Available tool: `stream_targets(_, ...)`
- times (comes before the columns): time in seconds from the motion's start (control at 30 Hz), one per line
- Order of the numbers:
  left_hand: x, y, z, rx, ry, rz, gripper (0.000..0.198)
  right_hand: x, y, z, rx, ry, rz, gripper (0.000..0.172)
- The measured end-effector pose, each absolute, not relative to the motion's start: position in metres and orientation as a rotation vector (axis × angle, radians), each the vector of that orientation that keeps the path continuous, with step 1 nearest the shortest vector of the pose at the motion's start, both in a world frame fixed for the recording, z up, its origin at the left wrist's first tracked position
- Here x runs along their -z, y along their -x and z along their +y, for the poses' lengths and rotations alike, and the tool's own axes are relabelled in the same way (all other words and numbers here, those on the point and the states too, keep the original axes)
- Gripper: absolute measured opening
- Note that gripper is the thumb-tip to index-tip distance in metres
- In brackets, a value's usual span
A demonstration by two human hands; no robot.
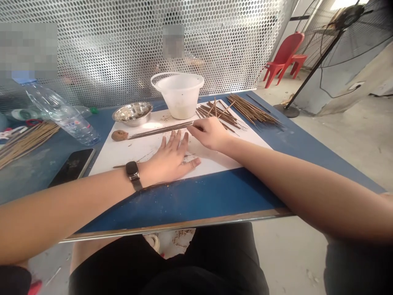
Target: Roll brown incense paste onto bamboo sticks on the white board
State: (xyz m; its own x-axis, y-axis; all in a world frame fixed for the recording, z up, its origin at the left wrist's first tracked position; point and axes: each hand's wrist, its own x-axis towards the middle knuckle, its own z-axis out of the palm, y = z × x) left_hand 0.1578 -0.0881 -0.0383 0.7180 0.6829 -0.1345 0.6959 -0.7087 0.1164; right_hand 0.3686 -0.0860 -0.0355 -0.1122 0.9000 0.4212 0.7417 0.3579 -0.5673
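My left hand (pixel 172 159) lies flat with fingers spread on a white sheet (pixel 106 157). A thin brown stick (pixel 119 166) shows beside its wrist; whether it runs under the palm is hidden. My right hand (pixel 210 132) is closed, thumb and fingers together at the right end of a row of thin dark sticks (pixel 159 130). A brown lump (pixel 119 135) of dough-like material sits at the left end of that row. Behind my right hand, brown coated sticks that look like incense sticks (pixel 219 116) lie loosely piled, some crossing.
A white bucket (pixel 181 96) and a metal bowl (pixel 132 114) stand at the back. More brown sticks (pixel 253 110) lie right. At left are a water bottle (pixel 66 112), a phone (pixel 72 166) and pale sticks (pixel 27 141). A perforated metal screen (pixel 123 49) rises behind the blue table (pixel 196 200).
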Motion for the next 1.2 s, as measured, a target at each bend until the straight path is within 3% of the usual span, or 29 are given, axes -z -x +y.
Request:
stream_targets(0.13, 0.041, -0.164, -0.063, 0.039, -2.727, 1.153, 0.117, 0.036, -0.364, -0.085, -0.272, 1.416, -1.821, 0.055)
stream_targets(0.33, 0.032, -0.184, -0.030, 0.203, -2.685, 1.193, 0.120, 0.037, -0.368, -0.084, -0.277, 1.422, -1.692, 0.060)
stream_targets(0.57, 0.039, -0.202, -0.056, 0.154, -2.704, 1.144, 0.129, 0.037, -0.384, -0.083, -0.307, 1.412, -1.575, 0.054)
stream_targets(0.77, 0.036, -0.187, -0.093, 0.151, -2.714, 1.036, 0.117, 0.038, -0.379, -0.082, -0.278, 1.418, -1.619, 0.053)
stream_targets(1.07, 0.046, -0.212, -0.030, 0.029, -2.670, 1.250, 0.121, 0.032, -0.381, -0.085, -0.338, 1.464, -1.534, 0.057)
stream_targets(1.2, 0.045, -0.205, -0.046, 0.063, -2.672, 1.254, 0.125, 0.030, -0.385, -0.083, -0.332, 1.482, -1.490, 0.057)
